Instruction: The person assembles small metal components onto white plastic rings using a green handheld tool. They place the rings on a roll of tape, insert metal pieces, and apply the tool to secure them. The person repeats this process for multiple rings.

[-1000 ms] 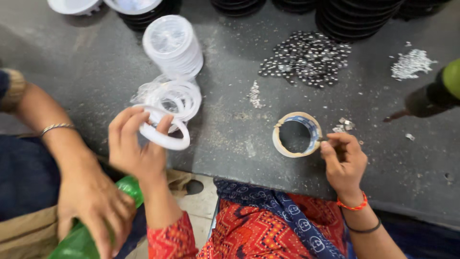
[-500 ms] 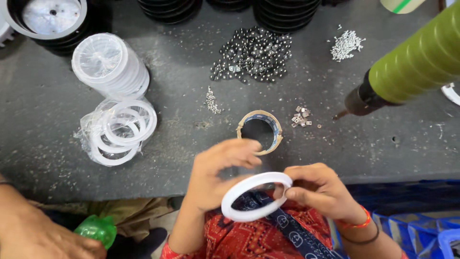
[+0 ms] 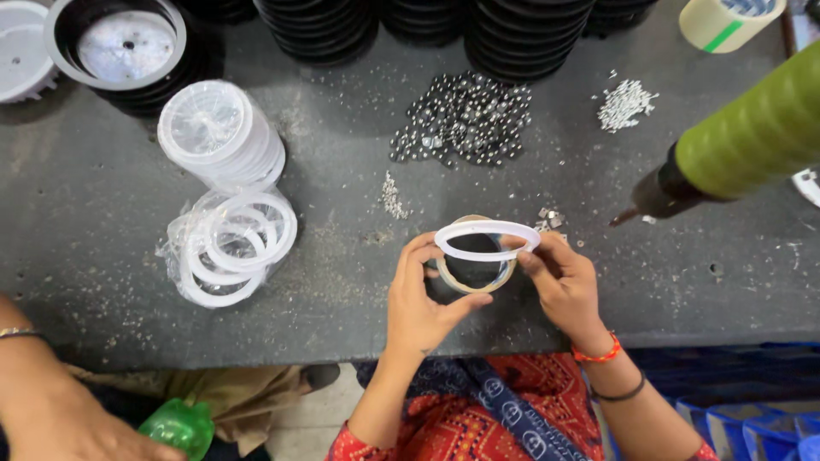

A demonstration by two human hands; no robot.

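From the head view, looking down over the person's shoulders, a white plastic ring [image 3: 488, 240] is held level just above the grey counter [image 3: 342, 290], between both hands. The left hand [image 3: 424, 299] takes the ring's near-left edge, its grip curled and pinching the rim between thumb and fingertips. The right hand [image 3: 565, 280] takes the right edge, its grip likewise pinched on the rim, fingers close together. Directly beneath the ring, partly covered by it, a tan ring with a clear centre [image 3: 475, 275] lies flat on the counter, touching or just beside the left thumb.

Well to the left lies a clear bag of white rings [image 3: 229, 246]; at least three rings show through it, though the exact count is unclear. Just behind it leans one stack of clear round lids [image 3: 220, 132]. A heap of dark steel balls [image 3: 461, 119], too many to count, sits behind the hands, with a small pile of silvery screws [image 3: 624, 104] to its right. One green-wrapped power driver [image 3: 735, 145] hangs in from the right, its tip near the counter. Stacks of black round housings [image 3: 530, 34] line the far edge. One roll of tape [image 3: 726, 21] rests at the far right corner. Another person's arm [image 3: 51, 401] shows at the lower left, beside a green bottle [image 3: 178, 427].
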